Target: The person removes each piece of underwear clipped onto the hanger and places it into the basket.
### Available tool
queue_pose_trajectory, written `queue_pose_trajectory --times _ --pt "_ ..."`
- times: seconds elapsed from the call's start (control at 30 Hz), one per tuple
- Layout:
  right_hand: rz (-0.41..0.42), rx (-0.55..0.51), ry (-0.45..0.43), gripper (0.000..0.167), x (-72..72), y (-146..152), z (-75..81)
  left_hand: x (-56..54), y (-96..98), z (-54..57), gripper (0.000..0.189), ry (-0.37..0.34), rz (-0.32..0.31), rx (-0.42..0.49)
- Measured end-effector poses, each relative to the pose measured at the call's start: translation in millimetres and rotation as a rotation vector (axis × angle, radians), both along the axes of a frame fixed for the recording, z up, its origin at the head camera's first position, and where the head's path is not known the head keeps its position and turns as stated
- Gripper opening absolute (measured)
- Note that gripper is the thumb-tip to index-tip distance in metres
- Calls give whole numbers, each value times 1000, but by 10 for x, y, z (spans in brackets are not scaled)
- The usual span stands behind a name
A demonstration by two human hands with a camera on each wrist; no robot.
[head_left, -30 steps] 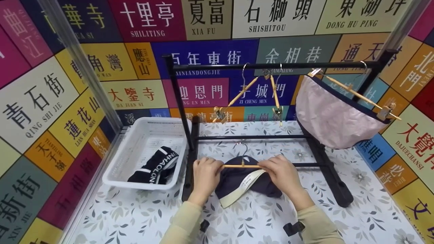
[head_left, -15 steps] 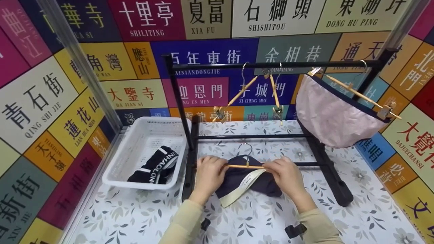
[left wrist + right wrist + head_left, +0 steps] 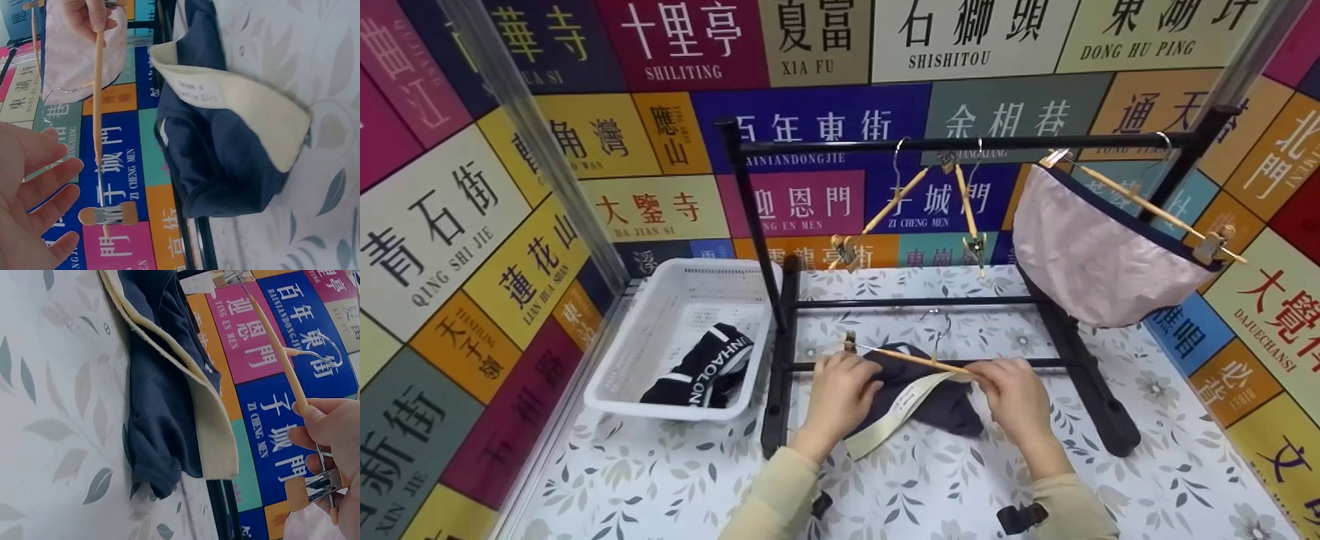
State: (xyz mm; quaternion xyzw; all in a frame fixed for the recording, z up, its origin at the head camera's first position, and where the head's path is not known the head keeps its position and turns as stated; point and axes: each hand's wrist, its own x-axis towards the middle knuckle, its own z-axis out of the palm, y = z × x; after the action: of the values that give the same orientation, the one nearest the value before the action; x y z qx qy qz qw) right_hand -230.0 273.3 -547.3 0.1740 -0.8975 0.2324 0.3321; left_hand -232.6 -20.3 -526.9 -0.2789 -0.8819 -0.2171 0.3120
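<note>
My right hand (image 3: 1018, 397) pinches one end of a wooden clip hanger (image 3: 919, 361) and holds it above the table. In the right wrist view, the thumb and fingers of this right hand (image 3: 334, 430) close on the hanger's bar beside a metal-and-wood clip (image 3: 315, 488). My left hand (image 3: 844, 390) is near the other end; in the left wrist view its loosely spread fingers (image 3: 62, 169) stand apart from the hanger (image 3: 98, 107) and its far clip (image 3: 108, 214). Below lie navy underpants (image 3: 951, 416) with a cream waistband, crumpled on the table.
A black rack (image 3: 840, 148) stands behind, bearing bare clip hangers (image 3: 891, 206) and pink underpants (image 3: 1099, 251) clipped to another hanger at right. To the left sits a white basket (image 3: 607, 375) holding a black garment with white lettering (image 3: 701, 375). Printed panels surround the table.
The hanger has shifted right and tilted, its left end now farther back. My left hand has let go of the bar; my right hand keeps its grip. The underpants stay put.
</note>
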Motion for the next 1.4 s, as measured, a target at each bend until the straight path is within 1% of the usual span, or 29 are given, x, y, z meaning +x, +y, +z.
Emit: queue_pose_trajectory --times 0.13,0.23,0.4,0.53,0.77,0.97,1.2,1.3,1.4 --pt "-25 -13 1 26 12 59 -41 10 49 -60 18 -36 -4 -37" --pt "-36 -25 -1 24 19 100 -73 12 87 -97 20 -63 -5 -61" --pt "-77 -35 -20 21 48 155 -110 1 159 -175 23 -95 -4 -106" --pt "-110 -45 -32 20 81 183 -127 -28 230 -233 25 -139 1 -140" --pt "-146 -66 -45 22 124 220 -151 -101 311 -344 33 -221 33 -220" --pt "-148 -65 -27 22 131 251 -178 -170 330 -435 44 -282 60 -261" --pt "-140 -65 -22 22 141 256 -217 -232 333 -523 57 -411 72 -328" --pt "-141 -67 -27 22 145 251 -221 -242 329 -554 60 -435 66 -349" --pt "-141 -67 -41 22 152 246 -215 -226 321 -579 62 -467 62 -350"
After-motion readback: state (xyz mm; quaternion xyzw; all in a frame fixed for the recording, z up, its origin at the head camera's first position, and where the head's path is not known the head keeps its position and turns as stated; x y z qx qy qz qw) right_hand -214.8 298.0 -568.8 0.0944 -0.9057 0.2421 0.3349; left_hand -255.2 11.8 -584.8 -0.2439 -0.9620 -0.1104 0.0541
